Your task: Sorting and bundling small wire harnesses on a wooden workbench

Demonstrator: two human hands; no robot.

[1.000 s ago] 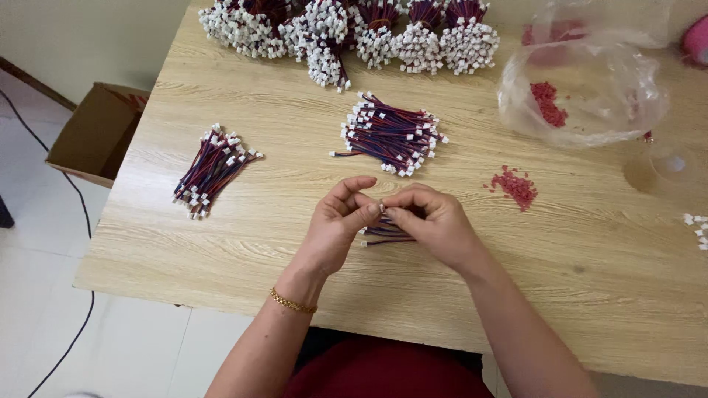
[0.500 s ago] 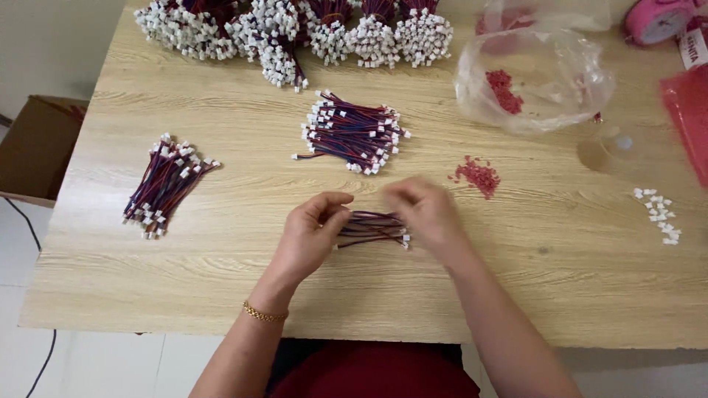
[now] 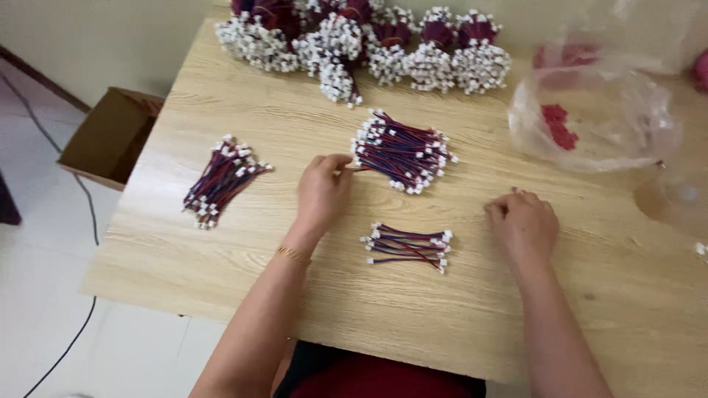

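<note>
Overhead, a pale wooden table (image 3: 221,118) with a light grain fills most of the view, its near edge running across the bottom and its left edge slanting toward the far wall. Beyond that left edge lies a pale tiled floor (image 3: 44,295), where an open cardboard box (image 3: 110,140) sits just beside the table and a thin dark cable (image 3: 87,221) trails across the tiles. The left hand (image 3: 322,193) reaches to the middle of the table, its fingertips pinched at the left end of a loose pile of red and blue wires (image 3: 403,151) with white plugs, touching it. The right hand (image 3: 523,225) rests on the bare wood to the right, fingers curled under and grasping nothing that can be seen. Between the two hands, nearer to the person, lies a small flat bundle of wires (image 3: 408,247), apart from both. Well to the left sits another bundle (image 3: 221,180), slanted. Along the far edge stand tied bunches of wires (image 3: 361,40) with their white plugs massed like heads. At far right a clear plastic bag (image 3: 590,118) holds small red pieces (image 3: 557,125). A thin gold bracelet (image 3: 293,254) circles the left wrist.
</note>
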